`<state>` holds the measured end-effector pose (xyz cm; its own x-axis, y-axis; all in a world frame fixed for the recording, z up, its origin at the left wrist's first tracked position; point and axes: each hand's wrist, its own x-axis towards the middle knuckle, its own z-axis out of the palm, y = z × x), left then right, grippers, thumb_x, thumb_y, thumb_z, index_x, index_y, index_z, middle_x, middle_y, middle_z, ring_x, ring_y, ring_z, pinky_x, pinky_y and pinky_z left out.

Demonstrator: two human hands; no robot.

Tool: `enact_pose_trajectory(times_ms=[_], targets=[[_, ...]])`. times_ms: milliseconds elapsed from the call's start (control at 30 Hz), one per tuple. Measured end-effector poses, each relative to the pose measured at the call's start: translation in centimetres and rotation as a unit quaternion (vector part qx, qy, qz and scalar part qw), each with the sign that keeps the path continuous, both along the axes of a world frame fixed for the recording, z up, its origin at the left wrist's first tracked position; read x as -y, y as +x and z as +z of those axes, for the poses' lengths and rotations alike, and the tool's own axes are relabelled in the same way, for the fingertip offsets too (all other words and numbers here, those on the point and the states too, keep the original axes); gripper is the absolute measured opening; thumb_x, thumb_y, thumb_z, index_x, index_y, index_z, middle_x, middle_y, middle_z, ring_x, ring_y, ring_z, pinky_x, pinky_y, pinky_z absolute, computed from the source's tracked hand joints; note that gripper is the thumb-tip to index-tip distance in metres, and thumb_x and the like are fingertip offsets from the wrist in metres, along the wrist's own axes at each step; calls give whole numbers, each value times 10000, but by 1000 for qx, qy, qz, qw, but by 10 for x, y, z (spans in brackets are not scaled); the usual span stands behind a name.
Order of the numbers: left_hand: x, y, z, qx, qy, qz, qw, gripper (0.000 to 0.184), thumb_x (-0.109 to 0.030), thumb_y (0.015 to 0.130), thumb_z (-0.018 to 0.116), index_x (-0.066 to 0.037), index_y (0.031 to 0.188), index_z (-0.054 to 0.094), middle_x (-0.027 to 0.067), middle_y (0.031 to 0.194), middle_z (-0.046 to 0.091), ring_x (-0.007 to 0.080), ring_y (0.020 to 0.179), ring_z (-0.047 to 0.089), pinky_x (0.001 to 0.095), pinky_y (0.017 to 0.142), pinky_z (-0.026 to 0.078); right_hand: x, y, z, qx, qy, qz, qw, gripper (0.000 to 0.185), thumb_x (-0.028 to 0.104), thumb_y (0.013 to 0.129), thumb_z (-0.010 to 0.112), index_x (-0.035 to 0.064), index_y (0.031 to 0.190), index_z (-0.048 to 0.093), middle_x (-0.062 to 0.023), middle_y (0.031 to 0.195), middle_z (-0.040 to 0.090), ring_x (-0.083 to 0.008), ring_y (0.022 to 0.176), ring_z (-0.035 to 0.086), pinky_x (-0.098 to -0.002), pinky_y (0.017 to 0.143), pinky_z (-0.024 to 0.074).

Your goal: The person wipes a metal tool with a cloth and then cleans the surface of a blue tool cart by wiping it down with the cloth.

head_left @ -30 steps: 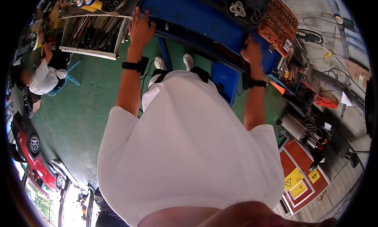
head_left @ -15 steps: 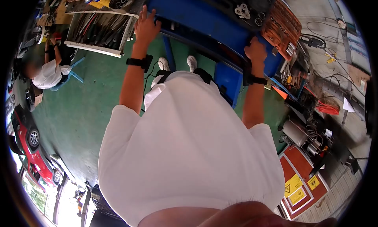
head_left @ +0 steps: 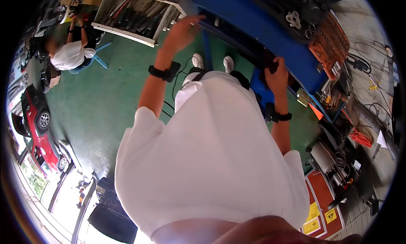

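My left hand [head_left: 182,34] is over the front edge of the blue workbench [head_left: 243,15], at its left end. Its index finger points right, the fingers are apart and slightly blurred, and I see nothing held. My right hand [head_left: 277,78] is in front of the bench's right part, fingers curled beside a dark patch; whether that is a held object or the dark gap under the benchtop I cannot tell. Both wrists wear black straps with a device. On the bench lie a silver three-lobed part [head_left: 293,20] and an orange socket set case [head_left: 327,45].
Left of the bench is an open drawer [head_left: 127,34] full of long tools. A person [head_left: 69,53] sits on a blue stool at the far left. A red car [head_left: 42,130] stands behind. A black cable [head_left: 175,81] hangs near my feet; a compressor tank [head_left: 323,157] is at right.
Both hands have come back from the bench toward my body; the left has turned its fingers rightward. The right has left the benchtop by the socket case. The whole view has shifted.
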<state>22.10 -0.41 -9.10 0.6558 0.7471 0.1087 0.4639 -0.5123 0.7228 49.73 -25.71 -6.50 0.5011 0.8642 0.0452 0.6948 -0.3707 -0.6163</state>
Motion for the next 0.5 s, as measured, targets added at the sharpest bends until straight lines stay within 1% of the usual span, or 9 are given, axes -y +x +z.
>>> enact_pose_trajectory(times_ms=[33,100,167,233,267,333,367,433,500], targets=[[6,-2,1,20,-105,-41,993,395,-77,830,617,-167,1214,638,64,1031,680,240,948,645,359,852,526,1,-2,-3,2,2,-10,1000,272,70,725,671,48,976,567,-227,942,630,-429,866,604,-484,759,490],[22,2,7,-54,-193,-102,974,326,-135,857,634,-157,1182,658,57,1011,682,208,912,647,346,823,529,-5,-10,-9,2,12,-16,1000,304,82,734,669,44,1022,582,-228,962,636,-430,880,606,-487,782,493],[34,8,-1,-108,-298,-170,933,345,-270,920,644,-129,1234,620,43,1088,678,177,945,642,348,834,522,-19,-20,-15,8,-103,27,994,363,98,760,652,16,1108,594,-230,1000,644,-435,916,606,-482,835,495],[45,12,-23,-99,-349,-247,899,429,-380,925,644,-78,1228,610,92,1113,669,204,960,638,356,848,516,-39,-28,-28,14,-81,64,995,365,100,771,644,2,1120,594,-234,1005,643,-436,921,604,-480,841,495],[49,15,-27,-98,-345,-243,901,429,-380,925,644,-78,1228,610,92,1113,669,204,960,638,356,848,516,-50,-32,-33,21,-64,97,993,369,103,783,635,-12,1131,594,-237,1009,643,-437,926,603,-479,847,495],[64,21,-18,-141,-380,-255,878,508,-443,913,646,-27,1202,607,165,1115,654,237,987,632,370,863,510,-75,-42,-33,-5,-53,111,992,355,102,790,635,-16,1122,596,-238,1017,643,-433,935,602,-474,847,494],[70,22,-26,-141,-378,-251,880,508,-443,913,646,-27,1202,607,165,1115,654,237,987,632,370,863,510,-85,-50,-32,-34,-46,120,991,341,101,798,634,-21,1114,599,-239,1025,643,-429,943,601,-470,847,493],[79,22,-61,-100,-400,-261,873,643,-506,900,634,-4,1287,524,150,1132,652,289,1035,624,380,893,494,-105,-66,-33,-34,-28,152,987,330,114,809,640,-17,1110,602,-235,1011,643,-423,930,600,-466,849,488],[73,25,-78,-43,-441,-304,843,620,-463,923,622,-1,1315,490,137,1151,649,258,1032,634,356,861,509,-131,-81,-36,-30,-5,183,983,321,128,821,646,-12,1107,606,-231,997,644,-416,916,599,-463,851,483]])
